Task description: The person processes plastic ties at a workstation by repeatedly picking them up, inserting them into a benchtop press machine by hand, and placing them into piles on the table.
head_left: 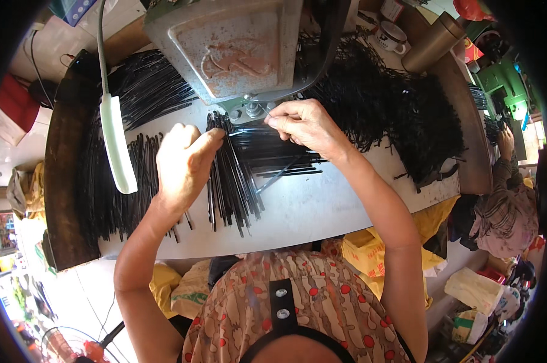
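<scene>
A grey-green metal machine (231,54) with worn paint stands over the white worktop (310,209), its small round tool head (253,110) pointing down. My right hand (310,128) pinches the end of a thin dark strip beside this tool head, thumb and forefinger together. To the left of the tool head, my left hand (186,158) has its fingers curled in; what they hold, if anything, is hidden. Next to its fingertips lies a bundle of long black strips (230,187). More black strips (276,151) lie crosswise beneath my right hand.
Straight black strips (122,193) cover the worktop's left part. A tangled black heap (419,121) fills the right. A white lamp (119,148) hangs at the left. A mug (389,37) and a flask (434,43) stand at the back right. Another person's arm (504,157) is farther right.
</scene>
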`<state>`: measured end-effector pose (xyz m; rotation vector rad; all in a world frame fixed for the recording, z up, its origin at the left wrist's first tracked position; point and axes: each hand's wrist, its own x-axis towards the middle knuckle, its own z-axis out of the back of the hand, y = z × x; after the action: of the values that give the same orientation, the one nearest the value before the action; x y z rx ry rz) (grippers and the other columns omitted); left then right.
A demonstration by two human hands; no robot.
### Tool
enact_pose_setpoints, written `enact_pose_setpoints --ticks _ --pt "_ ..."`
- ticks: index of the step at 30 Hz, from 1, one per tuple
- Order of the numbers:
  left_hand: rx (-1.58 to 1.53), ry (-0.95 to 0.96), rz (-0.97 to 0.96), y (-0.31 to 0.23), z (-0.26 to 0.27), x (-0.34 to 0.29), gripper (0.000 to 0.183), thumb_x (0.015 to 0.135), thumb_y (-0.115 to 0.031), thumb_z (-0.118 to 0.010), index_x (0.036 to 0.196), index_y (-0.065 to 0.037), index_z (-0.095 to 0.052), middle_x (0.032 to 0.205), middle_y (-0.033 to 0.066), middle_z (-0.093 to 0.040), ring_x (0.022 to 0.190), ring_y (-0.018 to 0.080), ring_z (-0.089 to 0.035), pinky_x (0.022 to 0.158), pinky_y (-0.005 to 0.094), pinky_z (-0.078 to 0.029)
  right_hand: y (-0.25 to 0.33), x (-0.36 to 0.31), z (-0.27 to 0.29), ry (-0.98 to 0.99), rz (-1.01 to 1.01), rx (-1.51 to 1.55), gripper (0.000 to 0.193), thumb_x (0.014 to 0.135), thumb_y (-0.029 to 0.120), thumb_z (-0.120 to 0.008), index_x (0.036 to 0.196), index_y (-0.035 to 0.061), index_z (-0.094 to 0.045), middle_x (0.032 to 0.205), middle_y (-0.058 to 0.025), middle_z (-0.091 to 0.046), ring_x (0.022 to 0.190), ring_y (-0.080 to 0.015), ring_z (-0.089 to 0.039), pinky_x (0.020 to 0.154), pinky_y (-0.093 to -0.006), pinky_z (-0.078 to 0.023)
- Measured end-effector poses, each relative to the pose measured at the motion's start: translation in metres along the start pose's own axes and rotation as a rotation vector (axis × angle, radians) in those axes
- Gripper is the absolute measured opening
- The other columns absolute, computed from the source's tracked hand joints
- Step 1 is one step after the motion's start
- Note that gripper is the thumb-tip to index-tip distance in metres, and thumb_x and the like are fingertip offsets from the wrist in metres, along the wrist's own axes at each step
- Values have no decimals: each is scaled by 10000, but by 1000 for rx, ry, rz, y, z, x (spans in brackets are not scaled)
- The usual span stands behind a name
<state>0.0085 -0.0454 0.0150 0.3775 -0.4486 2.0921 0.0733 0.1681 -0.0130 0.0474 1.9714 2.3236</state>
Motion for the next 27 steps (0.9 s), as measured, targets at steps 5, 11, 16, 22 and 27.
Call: enact_pose_setpoints --ticks 5,11,16,22,27 --pt "-706 201 411 -17 6 -4 121 806 -26 -541 913 -13 -596 717 37 -562 607 68 -533 547 200 -428 -1 3 0 -26 34 -33 171 794 136 -573 839 -21 -621 562 15 -497 486 -21 -411 409 -173 -305" --pt "-735 236 607 -14 -15 4 168 791 15 -526 956 1 -560 722 48 -552 588 73 -518 532 199 -423 0 4 -7 -24 70 74 164 800 100 -545 833 -44 -614 536 27 -439 466 -25 -363 404 -183 -284" --pt "-657 61 473 -5 -42 8 223 765 44 -520 987 36 -545 703 58 -550 542 81 -476 512 209 -413 1 2 -9 -60 1 153 164 804 81 -541 845 -65 -606 535 30 -424 463 -25 -351 394 -182 -270" --pt "-738 84 552 -9 -39 15 226 746 9 -510 963 50 -558 837 185 -594 757 258 -585 687 307 -448 1 3 -6 -47 -30 191 167 812 89 -547 858 -58 -610 549 34 -435 466 -19 -352 396 -167 -270" --pt "-743 53 524 -6 -41 10 222 757 -2 -512 968 45 -562 865 182 -596 790 250 -582 711 306 -442 2 5 -8 -29 -14 163 166 811 89 -551 864 -56 -611 552 40 -433 466 -16 -347 396 -166 -263"
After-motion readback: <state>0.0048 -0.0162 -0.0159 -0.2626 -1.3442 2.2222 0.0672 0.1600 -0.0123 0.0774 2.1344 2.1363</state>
